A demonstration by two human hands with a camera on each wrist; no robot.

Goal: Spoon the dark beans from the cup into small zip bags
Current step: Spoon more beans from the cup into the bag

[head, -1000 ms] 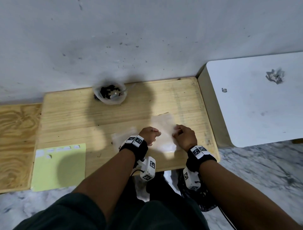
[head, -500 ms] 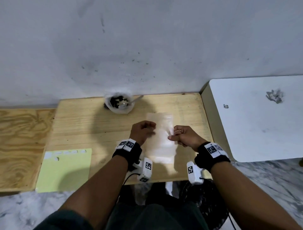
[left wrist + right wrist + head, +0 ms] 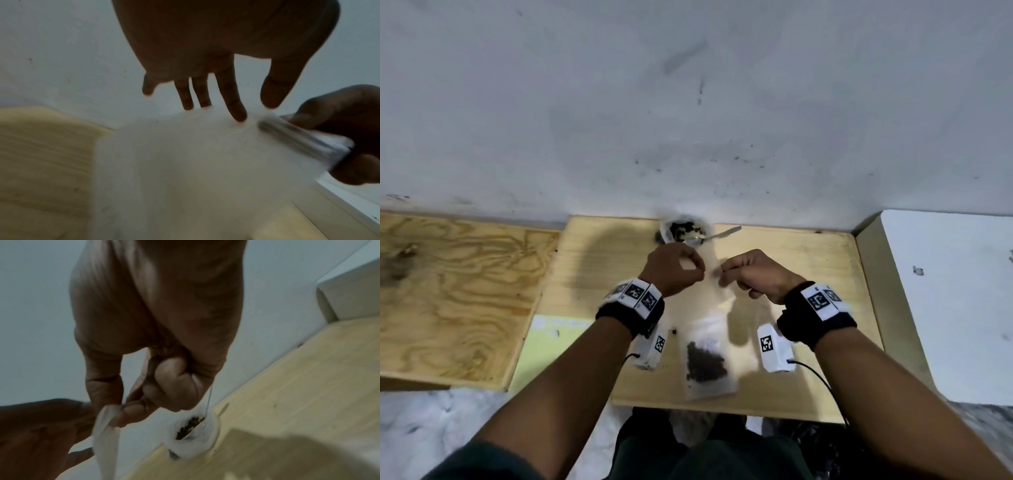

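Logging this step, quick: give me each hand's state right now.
Left hand: pinches the empty zip bag at its mouth, it seems; the view is blurred.
Right hand: pinches the same bag's zip edge.

Dim indoor light, soft shadows, motion-blurred wrist views

- No words, brand names or numbers can be read in any of the 3 views.
- Left wristband, behind the left hand: white tiles with square black-and-white code patterns, not letters.
- Right wristband, behind the right hand: the same coded tiles.
- Left white box and right white box, under the wrists: 1 code square each.
- Yellow-green sheet: pale strip along its far edge, any print too blurred to read.
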